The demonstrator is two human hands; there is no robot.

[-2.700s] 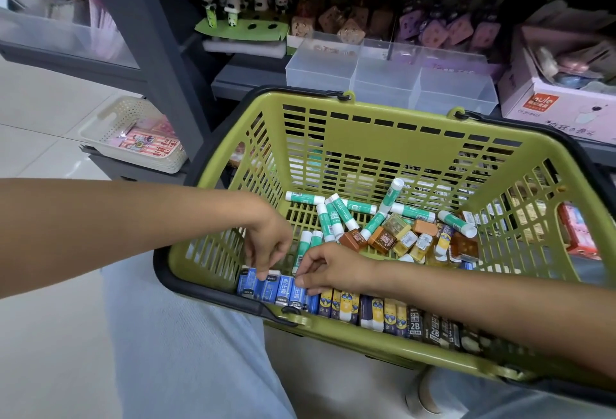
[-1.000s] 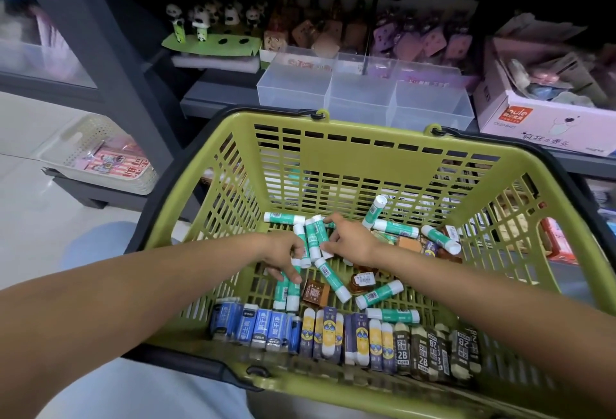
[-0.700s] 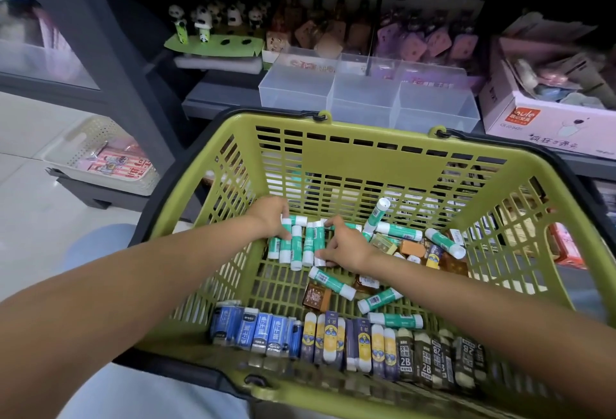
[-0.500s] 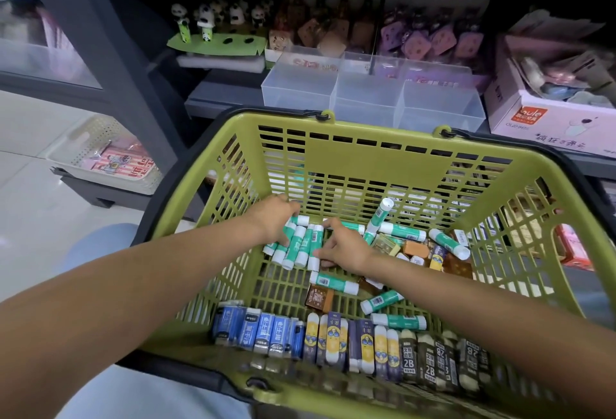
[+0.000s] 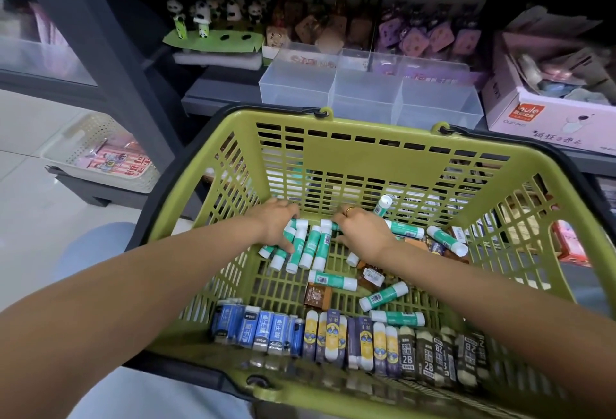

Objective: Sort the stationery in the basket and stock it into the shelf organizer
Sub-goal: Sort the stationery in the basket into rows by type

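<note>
Both hands are down in the green basket (image 5: 333, 155), at the far end. The left hand (image 5: 278, 222) has its fingers bent over a bunch of green & white glue sticks (image 5: 308, 247) lying side by side. The right hand (image 5: 361, 230), w/ a ring on one finger, sits just beside the same bunch on the other side, fingers bent & touching the stick tops. Can't tell if it really grips one.

More glue sticks (image 5: 383, 297) lie loose in the middle & at the right of the basket, mixed w/ little brown boxes (image 5: 316, 297). Along the near wall stand rows: blue erasers (image 5: 256, 328), then purple & yellow ones (image 5: 346, 338), then dark 2B packs (image 5: 430, 353).

The clear shelf organizer (image 5: 366, 95) sits on the shelf just behind the basket, w/ a pink box (image 5: 550, 118) next to it.
</note>
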